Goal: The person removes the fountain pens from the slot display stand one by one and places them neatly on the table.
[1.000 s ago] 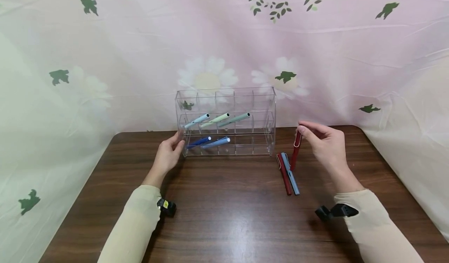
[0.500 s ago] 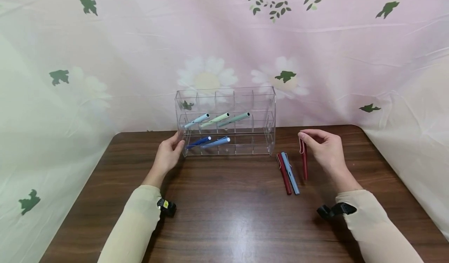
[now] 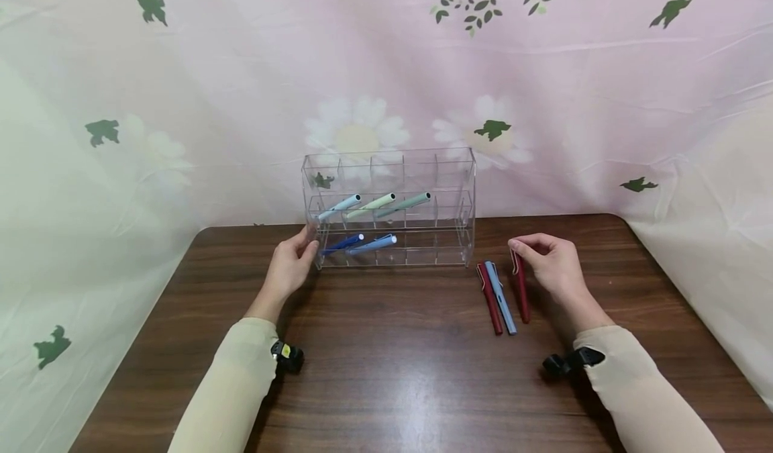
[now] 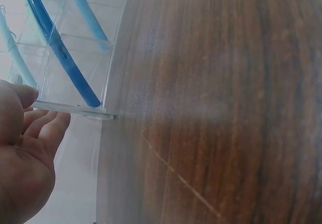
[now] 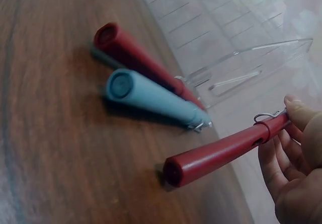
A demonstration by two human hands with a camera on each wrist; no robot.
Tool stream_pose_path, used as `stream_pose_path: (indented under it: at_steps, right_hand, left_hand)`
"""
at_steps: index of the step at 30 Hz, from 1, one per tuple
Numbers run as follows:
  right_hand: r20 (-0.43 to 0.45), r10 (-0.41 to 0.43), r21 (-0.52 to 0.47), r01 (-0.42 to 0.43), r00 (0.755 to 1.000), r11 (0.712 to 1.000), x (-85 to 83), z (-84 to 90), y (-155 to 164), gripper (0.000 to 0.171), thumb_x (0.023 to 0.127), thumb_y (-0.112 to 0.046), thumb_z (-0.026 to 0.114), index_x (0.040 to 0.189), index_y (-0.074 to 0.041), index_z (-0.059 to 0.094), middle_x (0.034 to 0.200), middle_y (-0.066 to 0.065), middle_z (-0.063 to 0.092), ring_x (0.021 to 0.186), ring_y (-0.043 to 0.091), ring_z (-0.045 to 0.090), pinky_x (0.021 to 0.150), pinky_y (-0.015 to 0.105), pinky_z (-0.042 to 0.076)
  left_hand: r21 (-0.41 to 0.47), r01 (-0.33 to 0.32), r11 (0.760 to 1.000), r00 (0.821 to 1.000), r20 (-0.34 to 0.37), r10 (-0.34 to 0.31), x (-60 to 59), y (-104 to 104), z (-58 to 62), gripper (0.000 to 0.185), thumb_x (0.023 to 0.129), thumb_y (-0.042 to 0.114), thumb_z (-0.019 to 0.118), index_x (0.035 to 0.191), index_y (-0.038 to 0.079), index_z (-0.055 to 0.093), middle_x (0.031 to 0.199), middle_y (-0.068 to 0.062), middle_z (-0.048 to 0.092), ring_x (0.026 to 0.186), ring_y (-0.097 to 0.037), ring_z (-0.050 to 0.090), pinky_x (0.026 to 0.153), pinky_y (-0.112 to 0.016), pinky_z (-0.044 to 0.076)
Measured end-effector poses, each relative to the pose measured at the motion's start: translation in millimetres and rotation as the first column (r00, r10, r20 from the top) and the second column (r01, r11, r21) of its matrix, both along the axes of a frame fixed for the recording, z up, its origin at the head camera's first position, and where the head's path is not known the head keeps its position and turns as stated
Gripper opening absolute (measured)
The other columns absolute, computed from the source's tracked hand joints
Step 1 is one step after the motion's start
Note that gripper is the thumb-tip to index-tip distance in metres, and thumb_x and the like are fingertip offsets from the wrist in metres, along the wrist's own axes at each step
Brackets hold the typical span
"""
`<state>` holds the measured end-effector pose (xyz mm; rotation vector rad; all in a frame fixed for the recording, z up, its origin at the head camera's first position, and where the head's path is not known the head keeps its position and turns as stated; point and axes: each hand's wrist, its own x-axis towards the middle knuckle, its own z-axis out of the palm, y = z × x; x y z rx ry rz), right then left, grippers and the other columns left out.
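Note:
My left hand [image 3: 288,265] holds the left side wall of a clear tiered pen rack [image 3: 437,258], thumb inside and fingers outside in the left wrist view. Light blue, pale green and grey-green pens lean in its middle tier. A dark blue pen [image 4: 68,65] and a lighter blue pen [image 3: 371,245] lean in the bottom tier. Right of the rack, my right hand [image 3: 555,265] pinches the clip end of a red pen [image 5: 221,151], its other end pointing down at the table. Beside it, another red pen [image 3: 490,298] and a blue-grey pen [image 3: 500,298] lie side by side.
The brown wooden table [image 3: 386,372] reaches back to a pale flowered cloth [image 3: 241,104] behind the rack. The table's right edge slopes away beyond my right hand. Each wrist wears a small black camera [image 3: 288,358].
My right hand has come down and towards me with the red pen, whose lower end swung away from the two lying pens. My left hand has stayed on the rack.

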<state>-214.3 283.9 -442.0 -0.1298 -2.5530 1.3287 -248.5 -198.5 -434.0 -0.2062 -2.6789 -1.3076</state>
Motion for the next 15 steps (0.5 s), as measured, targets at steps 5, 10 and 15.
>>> stream_pose_path:
  at_steps: [5,10,15]
  right_hand:
    - [0.027,0.016,0.027,-0.017,1.0,0.999,-3.9,-7.7,0,0.042,0.084,-0.051,0.066,0.1,-0.013,0.074,0.091,0.002,0.072,0.075,0.003,0.058,0.059,0.021,0.049]
    - [0.04,0.026,0.106,-0.03,0.999,0.994,-4.8,-14.2,0,0.04,0.087,-0.049,0.064,0.101,-0.012,0.075,0.094,0.007,0.073,0.078,0.004,0.059,0.063,0.019,0.047]
    - [0.098,0.037,0.113,-0.048,0.995,0.992,-5.4,-20.9,1,0.041,0.088,-0.048,0.063,0.102,-0.012,0.075,0.096,0.009,0.073,0.078,0.006,0.06,0.062,0.02,0.048]
  left_hand:
    - [0.007,-0.001,1.0,1.0,0.002,0.001,-0.2,1,1.3,0.048,0.099,0.023,0.053,0.144,0.011,0.042,0.131,-0.018,0.057,0.109,-0.026,0.061,0.089,-0.043,0.052]
    - [0.009,-0.001,1.0,1.0,0.002,0.001,0.2,0,1.7,0.048,0.098,0.022,0.053,0.143,0.011,0.043,0.129,-0.018,0.058,0.107,-0.026,0.062,0.088,-0.043,0.053]
    - [0.006,0.003,1.0,1.0,-0.008,-0.003,0.1,0,1.0,0.047,0.098,0.022,0.053,0.143,0.011,0.043,0.129,-0.018,0.059,0.104,-0.026,0.063,0.086,-0.043,0.053]
